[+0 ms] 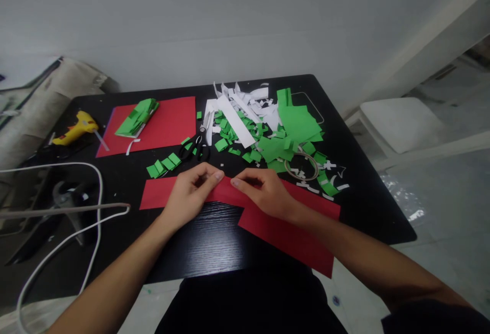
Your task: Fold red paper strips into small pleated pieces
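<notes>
A long strip of red paper (157, 194) runs across the near part of the black table. My left hand (191, 187) pinches its upper edge between thumb and fingers. Close beside it, my right hand (264, 190) pinches the same strip, leaving a short span of red between the two thumbs. Under my right forearm lies a wider piece of red paper (291, 232), its corner past the table's front edge. Black-handled scissors (197, 143) rest just beyond my left hand. Folded green paper pieces (164, 164) lie left of the scissors.
Green paper sheets (300, 124), white paper strips (237, 120) and scraps cover the back right, with a tape ring (301, 166) nearby. A yellow glue gun (76, 129) and a red sheet (172, 120) bearing a green folded bundle (138, 117) are back left. A white cable (100, 191) loops at left.
</notes>
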The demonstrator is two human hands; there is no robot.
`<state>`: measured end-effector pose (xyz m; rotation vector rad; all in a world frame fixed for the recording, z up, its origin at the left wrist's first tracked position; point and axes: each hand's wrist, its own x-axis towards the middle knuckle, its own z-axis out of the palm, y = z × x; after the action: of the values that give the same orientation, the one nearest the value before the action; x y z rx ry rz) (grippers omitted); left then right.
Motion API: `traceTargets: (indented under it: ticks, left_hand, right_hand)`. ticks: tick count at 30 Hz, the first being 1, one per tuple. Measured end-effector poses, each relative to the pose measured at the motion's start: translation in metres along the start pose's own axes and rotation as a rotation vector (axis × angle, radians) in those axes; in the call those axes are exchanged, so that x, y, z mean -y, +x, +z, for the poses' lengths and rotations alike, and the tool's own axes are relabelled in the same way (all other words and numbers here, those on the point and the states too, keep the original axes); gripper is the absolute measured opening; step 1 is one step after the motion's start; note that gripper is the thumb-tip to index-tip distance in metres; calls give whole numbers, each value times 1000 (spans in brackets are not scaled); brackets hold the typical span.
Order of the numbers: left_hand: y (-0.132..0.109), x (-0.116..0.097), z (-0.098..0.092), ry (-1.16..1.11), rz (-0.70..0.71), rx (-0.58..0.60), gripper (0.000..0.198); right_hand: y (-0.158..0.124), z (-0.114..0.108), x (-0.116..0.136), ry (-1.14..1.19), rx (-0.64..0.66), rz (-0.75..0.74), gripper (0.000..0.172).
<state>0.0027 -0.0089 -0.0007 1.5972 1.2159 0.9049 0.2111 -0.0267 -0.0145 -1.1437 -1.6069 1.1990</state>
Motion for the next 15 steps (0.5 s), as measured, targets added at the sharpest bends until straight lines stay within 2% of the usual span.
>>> traceTargets:
  ticks: [5, 9, 12, 15]
  left_hand:
    - [4, -1, -6, -43, -20, -120, 32]
    - [4, 1, -3, -55, -14, -161, 33]
    - [4, 3, 0, -50, -22, -118, 34]
    - [2, 3, 2, -51, -44, 2, 33]
  right_hand:
    - [4, -4, 1, 69, -37, 48, 22]
    - [5, -4, 0, 125, -29, 85, 23]
    - [4, -2, 0, 134, 39, 95, 18]
    - [2, 3, -2, 151, 92, 97, 12]
